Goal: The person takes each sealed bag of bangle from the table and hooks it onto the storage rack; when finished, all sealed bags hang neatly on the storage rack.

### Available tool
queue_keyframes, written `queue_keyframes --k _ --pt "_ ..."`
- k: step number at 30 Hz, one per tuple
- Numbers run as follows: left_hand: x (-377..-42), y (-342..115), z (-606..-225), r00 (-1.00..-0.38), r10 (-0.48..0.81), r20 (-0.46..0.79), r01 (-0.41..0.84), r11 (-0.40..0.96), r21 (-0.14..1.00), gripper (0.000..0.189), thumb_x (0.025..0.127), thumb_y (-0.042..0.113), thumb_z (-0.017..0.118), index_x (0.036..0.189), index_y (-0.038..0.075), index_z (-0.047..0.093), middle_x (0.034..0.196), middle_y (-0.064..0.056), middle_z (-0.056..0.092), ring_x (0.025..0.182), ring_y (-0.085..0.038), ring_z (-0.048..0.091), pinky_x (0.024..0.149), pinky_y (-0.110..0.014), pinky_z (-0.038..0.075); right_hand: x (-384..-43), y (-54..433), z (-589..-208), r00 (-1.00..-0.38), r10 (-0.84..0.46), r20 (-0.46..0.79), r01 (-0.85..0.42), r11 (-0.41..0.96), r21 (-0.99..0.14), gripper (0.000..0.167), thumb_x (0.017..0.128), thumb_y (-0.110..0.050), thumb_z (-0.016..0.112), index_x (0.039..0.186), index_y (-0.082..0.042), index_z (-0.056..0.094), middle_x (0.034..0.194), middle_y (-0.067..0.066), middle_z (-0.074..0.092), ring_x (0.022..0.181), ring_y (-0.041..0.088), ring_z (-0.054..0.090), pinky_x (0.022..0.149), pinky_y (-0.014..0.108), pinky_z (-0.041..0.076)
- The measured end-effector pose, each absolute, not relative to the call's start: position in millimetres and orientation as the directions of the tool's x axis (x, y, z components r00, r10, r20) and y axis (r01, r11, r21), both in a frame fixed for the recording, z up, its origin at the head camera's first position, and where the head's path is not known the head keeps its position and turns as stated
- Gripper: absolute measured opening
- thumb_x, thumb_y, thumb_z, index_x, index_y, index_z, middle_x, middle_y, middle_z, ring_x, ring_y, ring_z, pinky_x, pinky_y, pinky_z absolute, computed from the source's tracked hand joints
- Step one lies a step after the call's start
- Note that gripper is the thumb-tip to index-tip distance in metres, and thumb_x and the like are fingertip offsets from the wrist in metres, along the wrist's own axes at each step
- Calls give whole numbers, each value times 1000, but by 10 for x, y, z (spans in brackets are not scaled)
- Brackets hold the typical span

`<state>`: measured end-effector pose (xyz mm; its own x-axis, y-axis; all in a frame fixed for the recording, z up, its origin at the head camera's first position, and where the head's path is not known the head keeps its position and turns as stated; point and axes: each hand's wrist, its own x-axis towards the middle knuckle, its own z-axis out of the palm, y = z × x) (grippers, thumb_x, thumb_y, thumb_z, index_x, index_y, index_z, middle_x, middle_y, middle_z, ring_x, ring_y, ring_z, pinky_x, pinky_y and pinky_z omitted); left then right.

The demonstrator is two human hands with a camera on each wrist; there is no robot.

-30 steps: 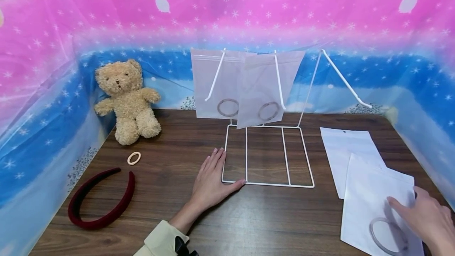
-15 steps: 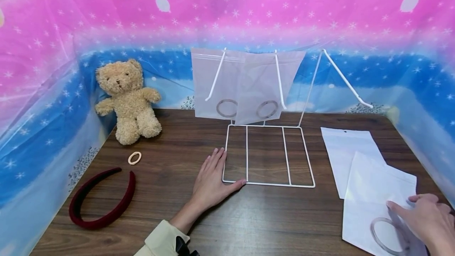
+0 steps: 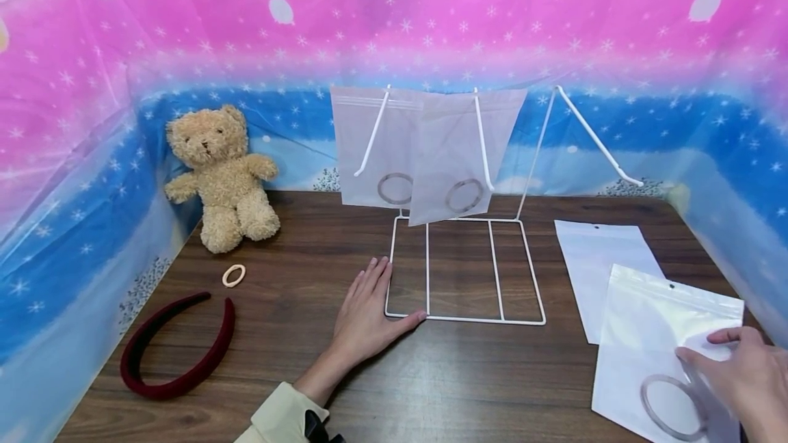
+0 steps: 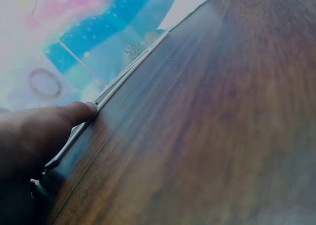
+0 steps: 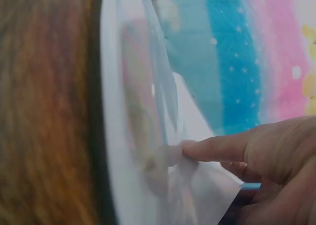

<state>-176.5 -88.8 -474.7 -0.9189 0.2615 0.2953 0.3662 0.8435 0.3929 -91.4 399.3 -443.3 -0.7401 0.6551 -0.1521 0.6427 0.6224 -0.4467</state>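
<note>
My left hand point(image 3: 363, 306) lies with extended fingers over the front left corner of a white wire display rack point(image 3: 468, 320), its thumb along the front bar. Two zip bags point(image 3: 375, 135), each with a ring-shaped item inside, hang from the rack's left and middle hooks. At the right, my right hand point(image 3: 741, 368) pinches another white zip bag point(image 3: 634, 354) with thumb and index finger. A grey ring point(image 3: 643, 405) shows through its lower part, and a hole sits in its top strip. In the right wrist view the thumb point(image 5: 212, 148) touches the bag's glossy surface.
Another white bag point(image 3: 597, 251) lies partly under the pinched one. The rack's right hook point(image 3: 597, 135) holds nothing. At the left are a teddy bear point(image 3: 224, 176), a small cream ring point(image 3: 226, 277) and a dark red headband point(image 3: 212, 357). A patterned cloth point(image 3: 455, 26) surrounds the table.
The pinched bag has shifted slightly right and its top edge has come into fuller view, showing zip strip and hole. The hanging bags sway slightly. My left hand stays in place.
</note>
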Motion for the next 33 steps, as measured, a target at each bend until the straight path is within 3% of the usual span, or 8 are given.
queue_keyframes --k 6,9,11,12,16,23,30,33 --pt "-1760 -896 -4734 -921 258 292 362 844 396 106 78 76 59 150 1 36 156 -11 32 146 -25 20 117 -39 16 -996 4084 -4526 -737 675 -35 560 580 -592 36 90 -15 69 116 8 62 119 29 55 115 47 46 93 55 36" --pt "-1761 -900 -4731 -921 257 293 360 846 392 107 78 76 59 150 1 35 156 -11 32 146 -25 20 117 -40 16 -1014 4042 -4553 -757 650 66 482 625 -614 33 94 -17 67 121 0 66 118 20 59 96 37 52 78 38 44" --pt "-1762 -901 -4729 -921 255 294 360 847 391 107 78 76 59 150 1 36 156 -11 32 146 -25 20 117 -40 17 -985 3958 -4516 -783 596 176 381 683 -623 30 94 -17 68 121 -5 69 110 10 62 76 26 48 59 29 37" --pt "-1762 -902 -4729 -921 255 295 360 846 393 107 78 76 59 150 1 36 156 -11 32 146 -25 20 117 -40 17 -964 3909 -4489 -795 561 231 324 714 -620 28 94 -16 68 121 -8 70 105 4 61 68 22 42 52 29 30" --pt "-1763 -897 -4737 -921 257 294 361 845 393 107 78 76 59 150 0 36 156 -12 32 146 -25 21 117 -41 17 -911 3707 -4332 -809 455 371 114 742 -660 29 91 -9 70 120 -15 72 92 -7 60 54 16 30 45 27 25" --pt "-1759 -890 -4736 -918 268 293 369 847 382 106 78 76 58 149 0 37 156 -12 33 146 -26 21 117 -41 17 -790 3430 -3995 -849 330 411 -64 709 -702 32 92 -10 68 123 -19 71 68 1 41 52 13 28 43 28 25" --pt "-1763 -888 -4738 -915 269 301 373 848 377 106 78 76 59 149 -1 38 155 -13 34 145 -27 22 117 -42 18 -764 3204 -3567 -854 200 481 -240 668 -704 30 89 4 68 117 -4 71 71 3 54 46 13 40 43 21 36" --pt "-1762 -883 -4751 -916 268 299 372 847 380 107 78 76 59 149 -1 37 155 -13 33 146 -27 22 117 -42 18 -818 3165 -3417 -841 200 502 -318 568 -759 34 84 13 68 117 6 68 68 7 57 47 13 46 45 20 40"
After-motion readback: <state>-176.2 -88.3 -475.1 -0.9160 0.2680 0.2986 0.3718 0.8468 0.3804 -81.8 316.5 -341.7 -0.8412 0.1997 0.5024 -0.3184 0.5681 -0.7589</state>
